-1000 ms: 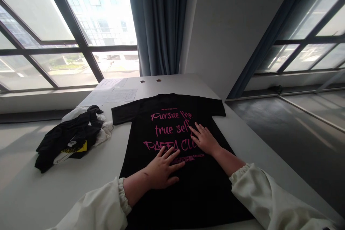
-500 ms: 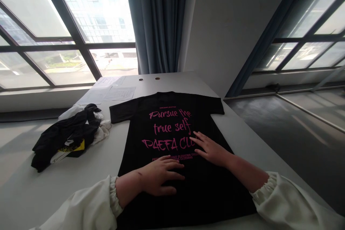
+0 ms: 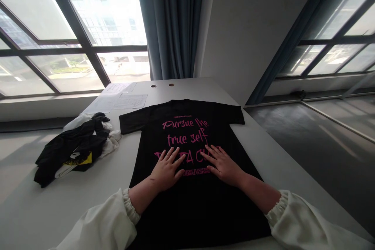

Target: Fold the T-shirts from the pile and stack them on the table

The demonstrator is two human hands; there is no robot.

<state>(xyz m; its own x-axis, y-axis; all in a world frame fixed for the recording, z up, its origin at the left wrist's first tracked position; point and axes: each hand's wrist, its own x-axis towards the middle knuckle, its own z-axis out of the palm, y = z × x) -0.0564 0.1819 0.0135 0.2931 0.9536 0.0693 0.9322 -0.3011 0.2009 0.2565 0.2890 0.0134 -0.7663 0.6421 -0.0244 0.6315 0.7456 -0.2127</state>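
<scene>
A black T-shirt (image 3: 202,207) with pink lettering lies spread out on the white table, its collar toward the far end and both sleeves stretched sideways. My left hand (image 3: 166,168) rests on the shirt with fingers spread, covering part of the third line of print. Beside it on the right, my right hand (image 3: 224,166) lies flat on the fabric, fingers apart, over the end of the same line. Neither hand holds anything. A gap of printed cloth shows between the two hands.
A crumpled pile of black and white clothes (image 3: 76,144) with a yellow patch sits on the left of the white table (image 3: 96,203). Papers (image 3: 130,100) lie near the far left corner. Behind are a blue curtain (image 3: 172,27) and windows; dark floor is at right.
My left hand has moved forward and turned, from below the print up onto the third line. My right hand has shifted slightly and flattened its fingers. The shirt's lower edge has moved slightly.
</scene>
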